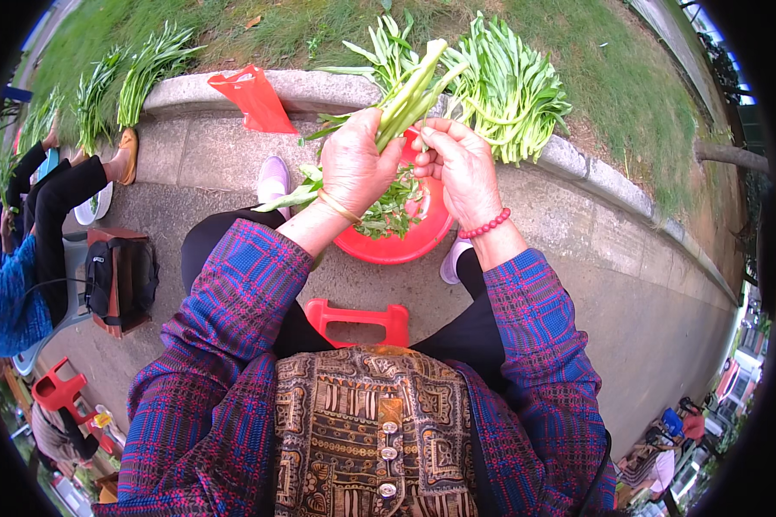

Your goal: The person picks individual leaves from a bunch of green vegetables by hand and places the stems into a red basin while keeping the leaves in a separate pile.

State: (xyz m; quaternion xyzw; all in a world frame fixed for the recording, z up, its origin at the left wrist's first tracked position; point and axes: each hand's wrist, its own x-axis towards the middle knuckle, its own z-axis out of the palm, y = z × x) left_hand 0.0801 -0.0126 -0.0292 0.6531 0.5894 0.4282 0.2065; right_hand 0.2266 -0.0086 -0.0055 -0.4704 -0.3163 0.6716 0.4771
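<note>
My left hand [353, 164] is closed round a bunch of long-stemmed leafy greens [412, 90]. The pale stems point up and away, while some leaves trail out beneath my wrist. Close beside it, my right hand [459, 164] has its thumb and forefinger pinched together at the stems, on what looks like a thin piece of green stem. Under both hands a red plastic basin [409, 250] stands on the pavement between my feet. Loose picked leaves [390, 211] lie in it, partly hidden by my hands.
A large pile of greens [509, 95] rests on the stone kerb [578, 168], with grass behind. A red plastic bag [254, 99] lies at the kerb. A red stool [358, 320] is close to me. At left, another person [60, 194] sits near a bag [121, 280].
</note>
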